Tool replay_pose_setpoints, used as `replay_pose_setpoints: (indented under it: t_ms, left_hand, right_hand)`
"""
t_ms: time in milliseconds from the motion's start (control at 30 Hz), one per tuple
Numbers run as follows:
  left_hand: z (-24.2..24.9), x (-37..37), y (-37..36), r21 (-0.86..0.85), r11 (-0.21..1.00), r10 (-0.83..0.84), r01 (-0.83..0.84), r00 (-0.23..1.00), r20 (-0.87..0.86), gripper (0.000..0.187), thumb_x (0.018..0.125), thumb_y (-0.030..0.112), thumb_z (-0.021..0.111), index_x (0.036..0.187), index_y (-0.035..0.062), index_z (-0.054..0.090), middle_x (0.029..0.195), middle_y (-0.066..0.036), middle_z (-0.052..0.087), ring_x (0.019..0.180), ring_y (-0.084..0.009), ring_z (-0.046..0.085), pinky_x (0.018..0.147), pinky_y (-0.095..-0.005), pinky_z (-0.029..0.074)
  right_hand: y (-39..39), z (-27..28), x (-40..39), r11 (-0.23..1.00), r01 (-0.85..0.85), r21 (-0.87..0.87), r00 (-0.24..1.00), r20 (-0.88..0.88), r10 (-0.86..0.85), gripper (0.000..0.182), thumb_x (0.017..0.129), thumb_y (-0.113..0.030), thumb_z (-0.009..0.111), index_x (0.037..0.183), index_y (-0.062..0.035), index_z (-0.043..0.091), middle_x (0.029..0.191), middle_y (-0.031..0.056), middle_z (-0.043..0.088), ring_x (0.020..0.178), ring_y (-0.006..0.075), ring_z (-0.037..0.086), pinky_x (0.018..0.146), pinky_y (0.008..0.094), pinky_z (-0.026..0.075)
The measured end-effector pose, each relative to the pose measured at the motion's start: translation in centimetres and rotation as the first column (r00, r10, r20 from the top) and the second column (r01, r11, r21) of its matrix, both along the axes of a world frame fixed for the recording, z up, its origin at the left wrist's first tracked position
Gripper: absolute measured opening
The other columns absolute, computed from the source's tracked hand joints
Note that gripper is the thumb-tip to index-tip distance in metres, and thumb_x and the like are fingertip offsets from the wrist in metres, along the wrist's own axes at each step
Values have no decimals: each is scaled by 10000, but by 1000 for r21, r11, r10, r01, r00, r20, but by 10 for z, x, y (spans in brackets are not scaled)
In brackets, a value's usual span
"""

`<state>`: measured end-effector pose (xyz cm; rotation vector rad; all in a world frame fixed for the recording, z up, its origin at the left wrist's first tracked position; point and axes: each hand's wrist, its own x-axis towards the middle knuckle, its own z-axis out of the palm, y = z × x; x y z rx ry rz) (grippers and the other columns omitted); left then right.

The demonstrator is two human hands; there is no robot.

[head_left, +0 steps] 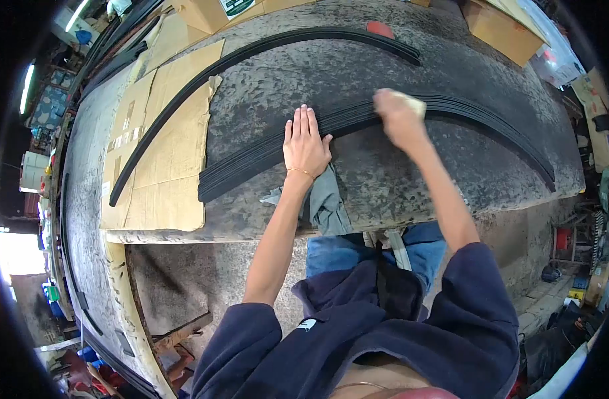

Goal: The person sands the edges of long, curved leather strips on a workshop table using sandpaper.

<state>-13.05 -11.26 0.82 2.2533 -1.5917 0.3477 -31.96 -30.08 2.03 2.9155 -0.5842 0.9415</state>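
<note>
A bundle of long black ribbed strips (pixel 251 164) lies across the dark tabletop, appearing curved in this wide view. My left hand (pixel 305 143) rests flat on the bundle, fingers stretched out and pointing away from me. Farther right, my right hand (pixel 399 121) is closed round a pale yellowish pad (pixel 414 105) at the strips; motion blurs the hand, and the fingers partly hide the pad. A crumpled grey cloth (pixel 326 196) lies beside and under my left wrist at the table's near edge.
Another black strip (pixel 185 94) arches behind, its left part over flat cardboard (pixel 175 169). A red object (pixel 380 29) sits by its right end. Cardboard boxes (pixel 500 32) stand along the far side. The table's near edge (pixel 251 237) runs just before my body.
</note>
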Motion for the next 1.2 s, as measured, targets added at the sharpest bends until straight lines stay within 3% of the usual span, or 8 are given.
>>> replay_pose_setpoints:
  t_ms: [67, 333, 467, 733, 800, 867, 1033, 1200]
  left_hand:
    - [0, -1, -2, 3, 1000, 4, -4, 1000, -18, 769, 913, 356, 637, 1489, -78, 370, 1573, -244, 377, 1478, -363, 347, 1201, -480, 286]
    - [3, -3, 1, 3, 994, 107, -107, 994, -17, 827, 860, 425, 686, 1416, -127, 422, 1542, -299, 381, 1479, -414, 310, 1198, -510, 265]
    - [3, -5, 0, 0, 993, 117, -117, 993, -11, 834, 861, 433, 683, 1416, -133, 424, 1528, -304, 396, 1469, -417, 322, 1197, -522, 259]
    - [0, 3, 3, -23, 996, 82, -82, 997, -13, 809, 885, 452, 660, 1413, -119, 441, 1518, -294, 419, 1454, -409, 356, 1190, -526, 276]
    - [0, -1, 1, -37, 995, 90, -90, 996, -7, 811, 881, 450, 668, 1414, -118, 440, 1517, -286, 425, 1453, -403, 360, 1184, -524, 288]
    - [0, -5, 0, -41, 990, 133, -134, 991, -10, 806, 879, 444, 672, 1414, -114, 442, 1514, -290, 426, 1451, -402, 363, 1179, -525, 296]
    - [-10, 1, 1, -54, 991, 124, -122, 992, 33, 810, 868, 451, 684, 1400, -113, 450, 1504, -293, 435, 1446, -407, 369, 1178, -512, 304]
    - [-5, 0, 1, -94, 990, 104, -103, 995, 4, 847, 838, 467, 714, 1388, -122, 452, 1496, -301, 438, 1436, -417, 378, 1173, -503, 315]
  right_hand:
    - [-33, 1, -17, 921, 239, 307, 948, 132, -290, 222, 882, -67, 553, 990, 32, 719, 1173, 220, 681, 1150, 384, 622, 1019, 485, 466]
    - [55, 2, 50, 941, -238, 241, 969, 121, 214, 277, 929, -81, 596, 1178, 16, 668, 1252, 204, 666, 1236, 361, 596, 1073, 457, 454]
    - [-29, 4, -3, 895, 263, 359, 937, 126, -326, 243, 866, -19, 535, 1018, 23, 721, 1123, 213, 696, 1105, 374, 651, 964, 478, 495]
    - [69, -1, 58, 941, -211, 265, 976, 107, 189, 274, 881, -59, 563, 1112, 7, 694, 1282, 217, 650, 1240, 352, 600, 1096, 448, 447]
    - [12, -3, 8, 985, 80, 155, 995, 39, -87, 260, 890, -9, 542, 1100, 28, 691, 1271, 206, 657, 1238, 351, 601, 1064, 458, 473]
    - [-26, 21, -28, 824, 316, 471, 932, 7, -362, 228, 918, -14, 529, 1056, 26, 706, 1249, 222, 660, 1238, 359, 585, 1072, 464, 448]
    - [81, 0, 75, 956, -213, 201, 976, 85, 199, 225, 875, -58, 581, 1050, 2, 709, 1213, 220, 669, 1215, 372, 595, 1091, 459, 427]
    - [-17, -5, 9, 981, 22, 191, 999, 19, -26, 254, 921, -9, 502, 1104, 24, 674, 1167, 224, 664, 1141, 389, 627, 1015, 466, 494]
